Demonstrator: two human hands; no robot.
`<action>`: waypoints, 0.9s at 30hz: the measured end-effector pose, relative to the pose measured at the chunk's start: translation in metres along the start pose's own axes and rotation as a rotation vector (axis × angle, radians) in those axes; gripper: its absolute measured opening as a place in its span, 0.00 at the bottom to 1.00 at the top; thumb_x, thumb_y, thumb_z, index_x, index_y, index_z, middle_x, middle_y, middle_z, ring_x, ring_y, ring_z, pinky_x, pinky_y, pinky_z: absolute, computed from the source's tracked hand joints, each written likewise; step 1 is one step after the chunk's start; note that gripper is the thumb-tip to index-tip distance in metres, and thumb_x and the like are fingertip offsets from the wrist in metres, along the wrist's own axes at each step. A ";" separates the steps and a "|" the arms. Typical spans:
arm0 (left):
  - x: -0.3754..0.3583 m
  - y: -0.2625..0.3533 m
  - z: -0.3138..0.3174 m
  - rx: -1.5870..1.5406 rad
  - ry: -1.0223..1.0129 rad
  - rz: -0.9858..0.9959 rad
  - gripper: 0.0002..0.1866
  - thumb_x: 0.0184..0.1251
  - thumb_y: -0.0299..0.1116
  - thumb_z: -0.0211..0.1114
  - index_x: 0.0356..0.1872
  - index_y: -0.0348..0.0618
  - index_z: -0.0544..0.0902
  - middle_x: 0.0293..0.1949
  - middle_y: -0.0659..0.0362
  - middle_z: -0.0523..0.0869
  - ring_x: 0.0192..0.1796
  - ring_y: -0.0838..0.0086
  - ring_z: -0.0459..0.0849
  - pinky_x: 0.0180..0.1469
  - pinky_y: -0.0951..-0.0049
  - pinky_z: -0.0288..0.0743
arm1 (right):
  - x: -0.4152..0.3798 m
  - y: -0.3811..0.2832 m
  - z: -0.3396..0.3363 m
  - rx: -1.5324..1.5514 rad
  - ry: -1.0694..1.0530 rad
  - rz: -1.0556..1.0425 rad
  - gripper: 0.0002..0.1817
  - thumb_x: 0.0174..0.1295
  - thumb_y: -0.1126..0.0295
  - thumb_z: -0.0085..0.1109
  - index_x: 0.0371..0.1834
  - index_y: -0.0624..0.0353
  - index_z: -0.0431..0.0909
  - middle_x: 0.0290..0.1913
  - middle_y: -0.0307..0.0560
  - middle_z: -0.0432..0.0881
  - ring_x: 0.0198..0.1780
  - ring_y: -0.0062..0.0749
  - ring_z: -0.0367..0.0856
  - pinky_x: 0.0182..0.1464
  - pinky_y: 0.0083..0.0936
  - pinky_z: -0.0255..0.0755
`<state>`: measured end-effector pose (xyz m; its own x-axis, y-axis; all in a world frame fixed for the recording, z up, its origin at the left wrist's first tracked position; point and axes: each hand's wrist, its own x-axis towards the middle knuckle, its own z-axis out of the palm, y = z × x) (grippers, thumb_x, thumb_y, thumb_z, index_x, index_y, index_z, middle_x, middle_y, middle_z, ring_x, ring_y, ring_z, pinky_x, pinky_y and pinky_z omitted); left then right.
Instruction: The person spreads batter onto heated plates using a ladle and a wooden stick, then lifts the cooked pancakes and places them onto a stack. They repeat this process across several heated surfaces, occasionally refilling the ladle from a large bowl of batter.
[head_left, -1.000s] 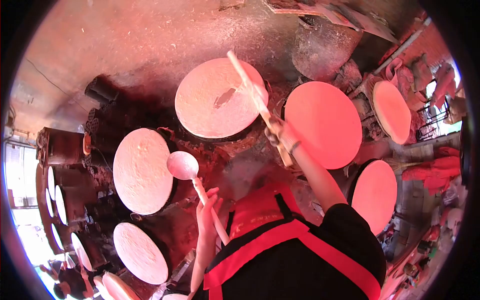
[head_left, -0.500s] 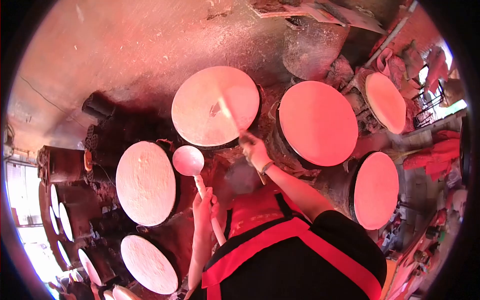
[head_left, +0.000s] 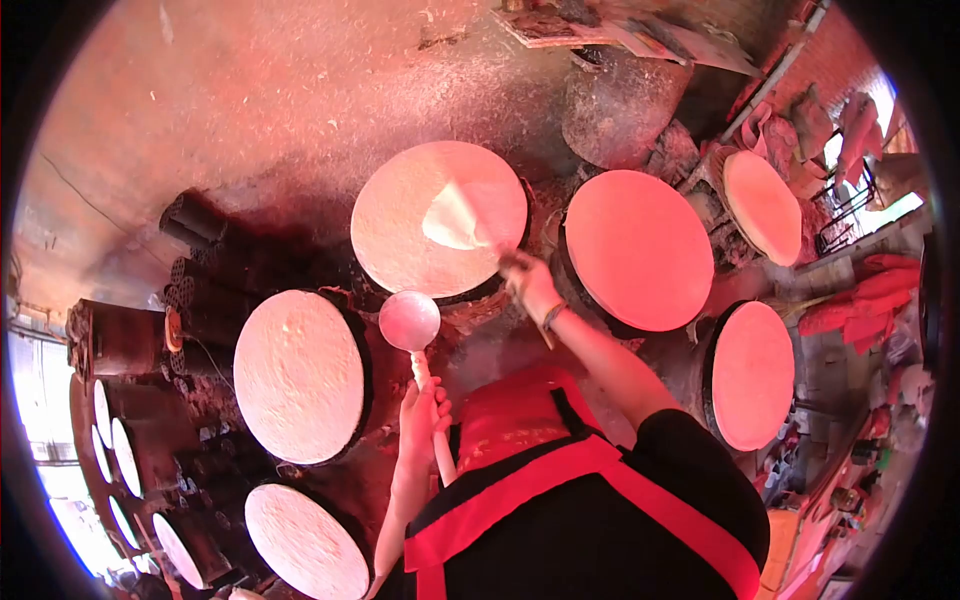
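Observation:
My left hand [head_left: 422, 410] is closed round the handle of a ladle [head_left: 409, 321], whose round bowl points up, just below the top middle griddle. My right hand [head_left: 530, 284] grips the dark handle of a flat spreader [head_left: 462, 214]; its pale blade is blurred over that griddle. A pale, round layer [head_left: 400, 225] covers the griddle. A rough-surfaced pale round [head_left: 300, 375] lies on the griddle left of the ladle, and a smooth pink one [head_left: 640, 250] lies to the right of my right hand.
More covered griddles stand at the lower left [head_left: 305, 540], right [head_left: 753, 375] and upper right [head_left: 762, 207]. Dark cylinders [head_left: 120, 335] are stacked at the left. A large bucket-like vessel [head_left: 620, 110] stands at the top. Red cloth [head_left: 860, 300] lies at the far right.
My right hand has moved slightly right and the spreader's blade shows broader over the griddle. My left hand and the ladle have shifted right and a little up relative to the griddles.

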<state>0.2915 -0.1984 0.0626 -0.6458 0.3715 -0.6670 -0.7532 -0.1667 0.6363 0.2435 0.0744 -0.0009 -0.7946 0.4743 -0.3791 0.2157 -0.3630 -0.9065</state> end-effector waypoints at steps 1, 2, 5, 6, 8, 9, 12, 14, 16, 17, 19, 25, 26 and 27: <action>0.001 0.001 -0.001 0.007 -0.010 0.002 0.09 0.76 0.35 0.51 0.49 0.42 0.70 0.31 0.65 0.70 0.26 0.83 0.67 0.20 0.85 0.60 | 0.014 -0.004 -0.008 0.109 0.098 -0.026 0.16 0.65 0.66 0.60 0.57 0.52 0.79 0.21 0.25 0.70 0.15 0.12 0.57 0.17 0.16 0.49; 0.003 0.002 -0.001 0.011 -0.020 0.003 0.10 0.76 0.35 0.51 0.50 0.42 0.70 0.30 0.65 0.70 0.26 0.83 0.67 0.20 0.85 0.59 | 0.015 -0.012 -0.013 0.037 0.116 0.043 0.17 0.66 0.66 0.59 0.57 0.51 0.78 0.19 0.25 0.68 0.14 0.13 0.56 0.16 0.17 0.49; 0.017 0.006 -0.004 0.046 -0.025 0.006 0.10 0.75 0.35 0.51 0.49 0.42 0.70 0.29 0.66 0.69 0.25 0.83 0.66 0.19 0.85 0.58 | -0.005 -0.004 -0.023 -0.058 -0.099 0.103 0.18 0.68 0.63 0.56 0.60 0.44 0.76 0.14 0.25 0.62 0.11 0.13 0.53 0.13 0.18 0.47; 0.025 0.009 -0.006 0.059 -0.022 0.011 0.09 0.75 0.36 0.51 0.48 0.42 0.70 0.28 0.66 0.69 0.24 0.84 0.66 0.19 0.85 0.58 | -0.020 0.006 -0.029 -0.097 -0.171 0.157 0.19 0.69 0.60 0.55 0.62 0.39 0.75 0.13 0.25 0.58 0.10 0.13 0.52 0.11 0.19 0.46; 0.043 0.024 -0.001 0.113 -0.009 0.067 0.08 0.75 0.35 0.51 0.45 0.43 0.69 0.27 0.66 0.69 0.23 0.84 0.66 0.18 0.84 0.58 | -0.057 0.008 -0.036 -0.059 -0.244 0.231 0.20 0.68 0.60 0.57 0.63 0.43 0.74 0.14 0.25 0.59 0.10 0.12 0.51 0.12 0.17 0.46; 0.054 0.034 0.002 0.143 -0.003 0.094 0.07 0.75 0.35 0.51 0.44 0.43 0.69 0.27 0.66 0.68 0.23 0.84 0.66 0.18 0.84 0.58 | -0.067 0.015 -0.041 -0.042 -0.219 0.209 0.20 0.68 0.60 0.57 0.63 0.42 0.75 0.14 0.25 0.59 0.10 0.12 0.52 0.12 0.16 0.46; 0.104 0.049 0.003 0.253 0.013 0.169 0.05 0.73 0.33 0.52 0.38 0.44 0.68 0.25 0.65 0.69 0.21 0.82 0.67 0.16 0.81 0.60 | -0.072 0.057 -0.058 0.081 -0.092 0.068 0.20 0.66 0.59 0.60 0.61 0.42 0.76 0.16 0.24 0.62 0.12 0.10 0.54 0.14 0.14 0.49; 0.147 0.046 0.000 0.296 -0.013 0.162 0.05 0.70 0.31 0.52 0.36 0.43 0.67 0.25 0.63 0.69 0.19 0.79 0.68 0.16 0.78 0.63 | -0.083 0.047 -0.045 0.160 0.034 0.111 0.19 0.66 0.59 0.60 0.60 0.42 0.76 0.16 0.24 0.63 0.12 0.10 0.56 0.14 0.14 0.50; 0.156 0.043 0.019 0.260 0.033 0.142 0.05 0.69 0.29 0.52 0.34 0.42 0.67 0.25 0.61 0.69 0.20 0.77 0.70 0.17 0.76 0.64 | -0.082 0.054 -0.025 0.195 0.073 0.148 0.19 0.65 0.59 0.61 0.59 0.43 0.77 0.16 0.24 0.63 0.12 0.10 0.57 0.14 0.14 0.50; 0.151 0.040 0.036 0.204 0.092 0.129 0.05 0.68 0.28 0.53 0.34 0.40 0.67 0.25 0.60 0.69 0.21 0.75 0.71 0.18 0.76 0.65 | -0.075 0.073 -0.019 0.226 -0.043 0.156 0.18 0.68 0.61 0.57 0.61 0.34 0.74 0.14 0.29 0.65 0.09 0.14 0.57 0.10 0.17 0.49; 0.167 0.027 0.038 0.176 0.053 0.109 0.06 0.64 0.28 0.55 0.33 0.38 0.68 0.24 0.59 0.69 0.20 0.72 0.72 0.19 0.72 0.65 | -0.079 0.070 0.006 0.235 -0.099 0.296 0.18 0.68 0.61 0.57 0.61 0.35 0.74 0.14 0.30 0.65 0.09 0.15 0.57 0.10 0.18 0.49; 0.115 0.103 0.002 -0.622 -0.541 -0.471 0.09 0.76 0.32 0.50 0.35 0.39 0.69 0.21 0.66 0.65 0.18 0.84 0.62 0.14 0.86 0.54 | -0.086 0.024 -0.006 0.146 -0.214 0.186 0.16 0.68 0.60 0.57 0.58 0.36 0.76 0.14 0.31 0.66 0.09 0.15 0.56 0.10 0.18 0.47; 0.102 0.102 -0.009 -0.577 -0.574 -0.420 0.07 0.75 0.32 0.51 0.37 0.39 0.69 0.22 0.66 0.66 0.18 0.85 0.61 0.14 0.87 0.53 | -0.081 0.013 -0.009 0.134 -0.084 0.169 0.16 0.68 0.60 0.56 0.59 0.36 0.76 0.14 0.31 0.65 0.08 0.15 0.55 0.10 0.18 0.46; 0.091 0.099 -0.019 -0.537 -0.603 -0.367 0.07 0.75 0.31 0.51 0.40 0.38 0.69 0.23 0.65 0.66 0.18 0.85 0.61 0.14 0.87 0.53 | -0.075 0.005 -0.012 0.119 0.043 0.155 0.17 0.68 0.61 0.56 0.59 0.36 0.76 0.14 0.31 0.65 0.08 0.15 0.54 0.10 0.18 0.45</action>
<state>0.1553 -0.1986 0.0574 -0.2902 0.8786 -0.3792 -0.9548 -0.2923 0.0534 0.3111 0.0466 0.0207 -0.7316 0.4379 -0.5224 0.2633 -0.5254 -0.8091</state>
